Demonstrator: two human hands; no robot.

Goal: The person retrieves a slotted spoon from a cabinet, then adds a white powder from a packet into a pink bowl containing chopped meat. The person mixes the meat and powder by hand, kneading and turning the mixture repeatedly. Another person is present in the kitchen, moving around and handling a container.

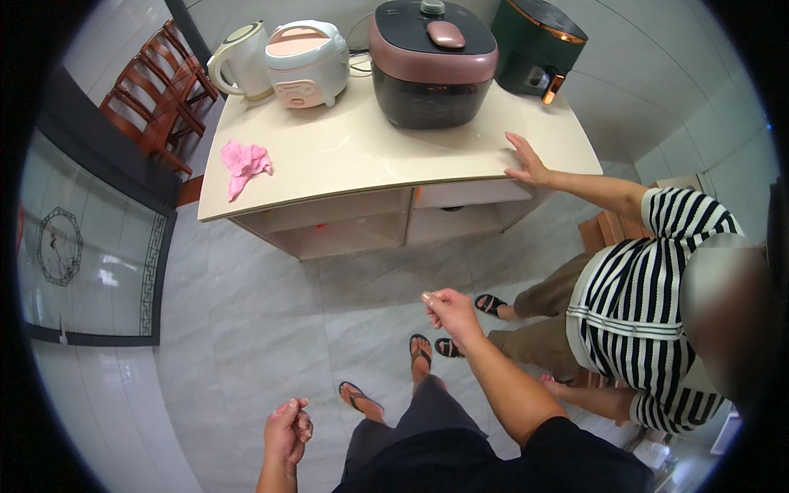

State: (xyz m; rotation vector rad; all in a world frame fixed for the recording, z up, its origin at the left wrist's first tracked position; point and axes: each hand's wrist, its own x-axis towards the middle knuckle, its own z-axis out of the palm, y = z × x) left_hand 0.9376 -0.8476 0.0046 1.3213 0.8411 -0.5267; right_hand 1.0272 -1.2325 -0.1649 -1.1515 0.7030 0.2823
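My left hand (288,429) hangs low at the left above the floor, its fingers curled with nothing seen in them. Nearer the counter, my right hand (451,312) is raised over the floor, also curled, and I see nothing held. Before me stands a cream-topped counter (333,151). A pink cloth (245,164) lies crumpled at its left front. Along the back are an electric kettle (248,65), a small white and pink rice cooker (306,65), a large black and rose multicooker (433,68) and a dark green air fryer (536,46).
At the right stands another person (641,308) in a striped top, one hand (530,163) at the counter's front edge. Open shelves (351,225) sit under the countertop. A dark-framed glass door (92,246) is at the left, with wooden chairs (157,123) beyond.
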